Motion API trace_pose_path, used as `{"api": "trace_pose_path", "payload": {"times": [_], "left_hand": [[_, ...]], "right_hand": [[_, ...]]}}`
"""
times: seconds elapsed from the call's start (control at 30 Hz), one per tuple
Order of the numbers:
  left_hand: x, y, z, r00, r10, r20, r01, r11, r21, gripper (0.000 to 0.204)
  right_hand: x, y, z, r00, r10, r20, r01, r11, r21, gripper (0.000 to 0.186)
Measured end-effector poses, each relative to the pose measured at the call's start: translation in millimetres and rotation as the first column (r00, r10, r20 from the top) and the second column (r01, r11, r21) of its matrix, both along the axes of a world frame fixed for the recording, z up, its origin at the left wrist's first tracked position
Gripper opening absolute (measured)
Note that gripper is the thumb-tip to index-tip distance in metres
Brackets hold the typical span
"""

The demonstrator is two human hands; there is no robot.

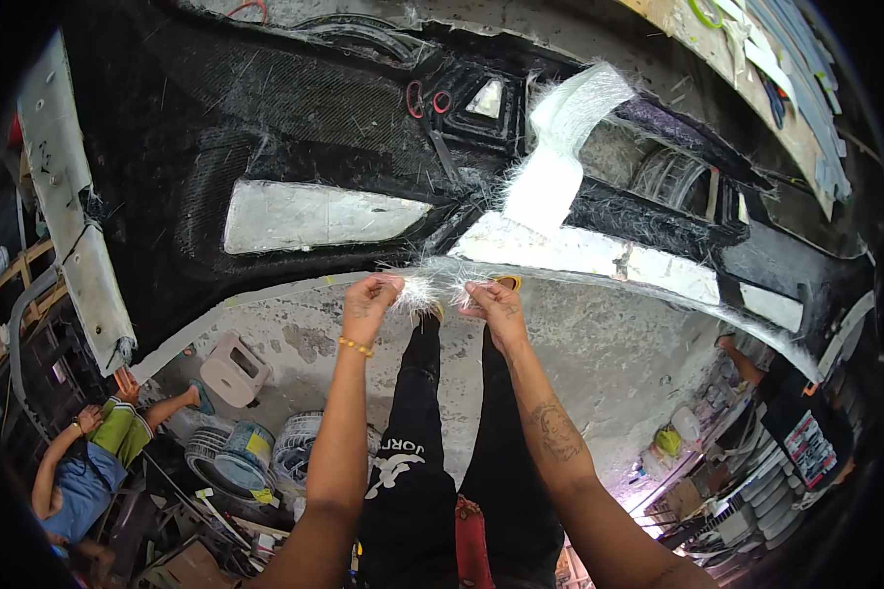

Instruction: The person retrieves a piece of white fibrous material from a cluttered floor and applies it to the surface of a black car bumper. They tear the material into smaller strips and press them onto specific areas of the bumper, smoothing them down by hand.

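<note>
Both hands are at work just off the near edge of the big black moulded panel, close to the middle of that edge. The left hand has thumb and fingers pinched on a tuft of white fibres; the right hand pinches a second, smaller tuft right across from it. I can't tell whether any strands join the two.

A white fibre sheet lies on the panel right of centre, running from the far side towards the near edge. Red-handled scissors rest left of it, nearer the far edge.

As for writing, white lettering with a figure emblem runs down one leg of the black trousers. Small dark marks, too faint for me to read, sit on the pale strip along the panel's left edge. Down on the floor, a blue bucket wears a yellow label, and a co-worker's black shirt on the right carries a printed block.
</note>
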State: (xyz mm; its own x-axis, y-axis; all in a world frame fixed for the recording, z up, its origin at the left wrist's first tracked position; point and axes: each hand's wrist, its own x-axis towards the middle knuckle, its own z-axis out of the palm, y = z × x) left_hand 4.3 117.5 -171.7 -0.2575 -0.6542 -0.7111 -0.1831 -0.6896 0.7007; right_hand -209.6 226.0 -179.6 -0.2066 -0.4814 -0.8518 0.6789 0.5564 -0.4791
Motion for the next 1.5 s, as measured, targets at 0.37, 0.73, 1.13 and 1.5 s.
{"api": "trace_pose_path", "payload": {"times": [0.37, 0.73, 1.13, 1.5], "left_hand": [[-50.7, 44.2, -27.5, 0.994, 0.048, 0.096, -0.046, 0.999, -0.022, 0.017], [-47.0, -52.3, 25.0, 0.443, -0.848, 0.290, 0.829, 0.264, -0.493, 0.057], [-32.5, -32.5, -19.0, 0.698, -0.709, -0.100, 0.698, 0.705, -0.129, 0.024], [-55.3, -18.5, -87.9, 0.605, -0.618, 0.502, 0.794, 0.519, -0.318, 0.027]], "right_hand": [[12.0, -13.2, 21.7, 0.988, 0.033, 0.150, -0.021, 0.997, -0.079, 0.026], [-37.9, -35.7, -7.8, 0.497, 0.850, -0.172, -0.864, 0.468, -0.184, 0.022], [-38.3, -33.4, -12.4, 0.723, 0.691, -0.007, -0.683, 0.712, -0.164, 0.025], [18.0, 1.2, -90.3, 0.994, 0.069, -0.079, -0.056, 0.986, 0.158, 0.034]]}}
